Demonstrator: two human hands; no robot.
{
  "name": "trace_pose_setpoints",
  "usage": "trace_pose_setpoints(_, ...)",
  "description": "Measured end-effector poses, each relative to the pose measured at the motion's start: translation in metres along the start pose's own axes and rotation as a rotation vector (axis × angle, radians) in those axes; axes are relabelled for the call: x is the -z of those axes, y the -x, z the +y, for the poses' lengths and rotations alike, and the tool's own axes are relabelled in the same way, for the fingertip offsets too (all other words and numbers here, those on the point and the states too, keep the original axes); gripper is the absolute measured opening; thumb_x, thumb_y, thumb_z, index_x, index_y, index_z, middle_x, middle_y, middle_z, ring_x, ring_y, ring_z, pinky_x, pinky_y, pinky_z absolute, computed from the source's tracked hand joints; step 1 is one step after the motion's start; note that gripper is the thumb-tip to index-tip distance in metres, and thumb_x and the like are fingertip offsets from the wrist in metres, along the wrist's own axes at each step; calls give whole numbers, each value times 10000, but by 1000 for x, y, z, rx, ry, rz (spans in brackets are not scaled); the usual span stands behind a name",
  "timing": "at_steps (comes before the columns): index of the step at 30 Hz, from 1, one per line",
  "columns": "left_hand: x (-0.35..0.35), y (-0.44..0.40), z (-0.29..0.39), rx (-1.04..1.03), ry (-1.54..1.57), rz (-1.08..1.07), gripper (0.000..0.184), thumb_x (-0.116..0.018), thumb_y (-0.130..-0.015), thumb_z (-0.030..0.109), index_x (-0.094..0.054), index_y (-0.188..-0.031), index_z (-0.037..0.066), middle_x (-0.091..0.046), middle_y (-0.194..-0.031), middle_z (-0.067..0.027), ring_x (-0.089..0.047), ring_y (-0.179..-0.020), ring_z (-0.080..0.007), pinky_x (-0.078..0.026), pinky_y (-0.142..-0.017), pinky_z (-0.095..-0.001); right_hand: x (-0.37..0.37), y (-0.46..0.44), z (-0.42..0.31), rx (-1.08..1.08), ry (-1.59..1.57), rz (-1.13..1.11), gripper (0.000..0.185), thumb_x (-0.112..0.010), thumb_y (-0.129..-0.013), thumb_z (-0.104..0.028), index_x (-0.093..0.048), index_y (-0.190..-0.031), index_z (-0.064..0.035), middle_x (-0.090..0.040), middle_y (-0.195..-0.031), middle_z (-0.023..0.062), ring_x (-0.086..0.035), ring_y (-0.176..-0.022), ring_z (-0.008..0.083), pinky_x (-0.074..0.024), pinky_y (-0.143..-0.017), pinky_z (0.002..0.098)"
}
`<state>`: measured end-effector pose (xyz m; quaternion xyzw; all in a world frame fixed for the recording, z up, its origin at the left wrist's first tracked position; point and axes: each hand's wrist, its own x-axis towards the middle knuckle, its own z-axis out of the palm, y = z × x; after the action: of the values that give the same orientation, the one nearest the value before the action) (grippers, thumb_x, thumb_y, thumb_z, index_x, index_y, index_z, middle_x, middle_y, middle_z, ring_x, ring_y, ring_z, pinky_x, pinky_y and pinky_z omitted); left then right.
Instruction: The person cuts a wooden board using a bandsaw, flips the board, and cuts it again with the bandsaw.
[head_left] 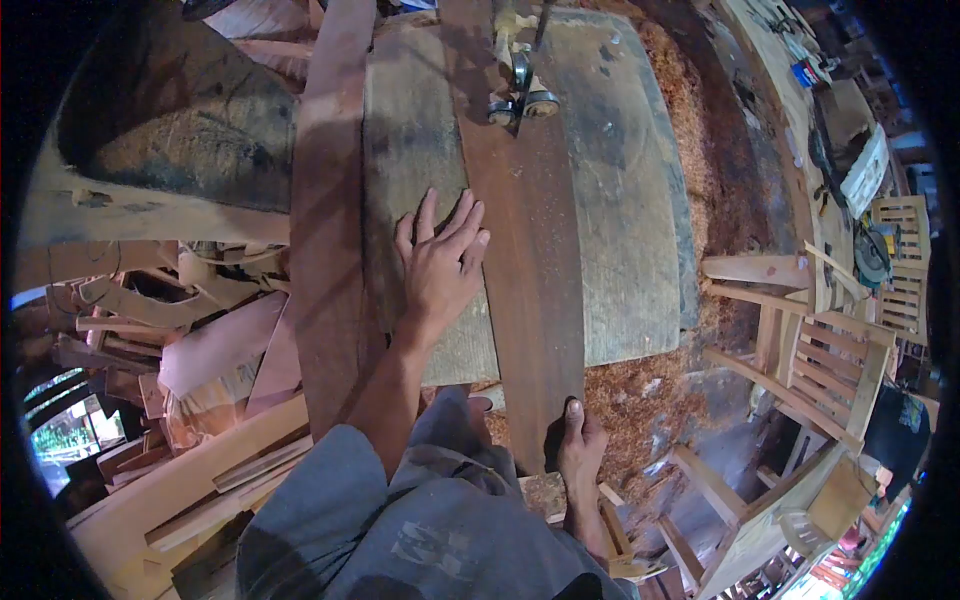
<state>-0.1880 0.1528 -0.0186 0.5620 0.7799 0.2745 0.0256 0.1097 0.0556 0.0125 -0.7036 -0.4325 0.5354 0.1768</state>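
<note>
A long reddish-brown board [530, 240] runs up the middle of the view, across a weathered wooden tabletop [630, 220]. My left hand [445, 255] lies with its fingers spread on the tabletop, its fingertips at the board's left edge. At the board's near right corner my right hand [580, 440] is closed on the edge, thumb on top. The saw blade guides [522, 100] of what looks like a band saw stand over the far part of the board.
Another reddish board [335, 200] lies along the left. Wood scraps [220, 350] are piled further left. Sawdust [640, 400] covers the floor around the table. Wooden chairs [820, 370] stand at the right, beside a long workbench [770, 90].
</note>
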Motion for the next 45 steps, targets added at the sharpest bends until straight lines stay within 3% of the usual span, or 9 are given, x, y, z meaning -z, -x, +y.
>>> trace_pose_setpoints(4, 1, 0, 1, 2, 9, -1, 391, -645, -1002, 271, -680, -1356, 110, -614, -1482, -29, -391, -1476, -378, -200, -1196, -543, 1, -2, -1, -24, -34, -44, 521, -575, -1068, -462, -600, -819, -5, -585, -617, 41, -534, -559, 107, -423, -491, 326)
trace_pose_setpoints(11, 4, -2, 2, 6, 28, -15, 389, -652, -997, 245, -677, -1357, 97, -615, -1480, -40, -389, -1474, -387, -195, -1194, -557, -1, -9, 11, 2, 12, -11, 542, -578, -1068, -456, -602, -791, 9, -593, -625, 45, -516, -556, 107, -421, -496, 329)
trace_pose_setpoints(23, 3, -1, 1, -3, 27, -5, 396, -651, -998, 252, -671, -1364, 102, -609, -1486, -42, -389, -1471, -384, -193, -1196, -545, -2, -16, 9, 118, 204, 29, 612, -552, -1064, -492, -629, -832, 69, -553, -629, 197, -488, -619, 214, -430, -583, 430)
trace_pose_setpoints(26, 2, 0, 1, -5, 25, -1, 396, -653, -999, 250, -670, -1365, 102, -610, -1485, -42, -389, -1471, -383, -193, -1196, -542, -4, -17, 9, 145, 225, 44, 625, -556, -1061, -502, -627, -825, 73, -561, -628, 172, -486, -623, 194, -425, -579, 419)
trace_pose_setpoints(28, 2, 0, 1, -4, 28, 4, 393, -654, -999, 249, -671, -1363, 101, -611, -1484, -43, -388, -1472, -382, -194, -1193, -542, -7, -16, 11, 45, 41, 23, 561, -573, -1063, -481, -590, -770, -3, -486, -640, -10, -425, -635, 97, -360, -544, 327)
trace_pose_setpoints(32, 2, 0, 1, -13, 21, 11, 391, -655, -1000, 248, -672, -1362, 102, -614, -1481, -42, -387, -1472, -381, -193, -1191, -541, -5, -16, 2, 114, 160, 33, 544, -574, -1066, -468, -596, -770, -13, -500, -637, -14, -438, -606, 86, -367, -525, 314)
trace_pose_setpoints(34, 2, -1, 1, -15, 20, 5, 390, -651, -1003, 254, -672, -1362, 103, -617, -1478, -38, -388, -1471, -380, -192, -1190, -539, -7, -12, -11, 4, 41, -16, 536, -573, -1069, -463, -592, -768, -20, -510, -640, -18, -448, -589, 79, -371, -513, 301)
trace_pose_setpoints(37, 4, -1, 2, -8, 23, 1, 391, -646, -1006, 260, -670, -1364, 105, -619, -1476, -33, -386, -1472, -378, -193, -1189, -536, -10, -10, -22, 65, -12, -9, 571, -575, -1069, -456, -603, -757, 21, -543, -576, 20, -504, -496, 113, -403, -472, 335)
trace_pose_setpoints(45, 1, -1, 0, -12, 4, 4, 399, -643, -1006, 269, -668, -1368, 103, -617, -1478, -31, -383, -1475, -376, -199, -1188, -532, -9, -17, -16, 57, 86, 8, 571, -579, -1062, -482, -556, -728, -20, -474, -629, -19, -421, -610, 83, -352, -522, 307)
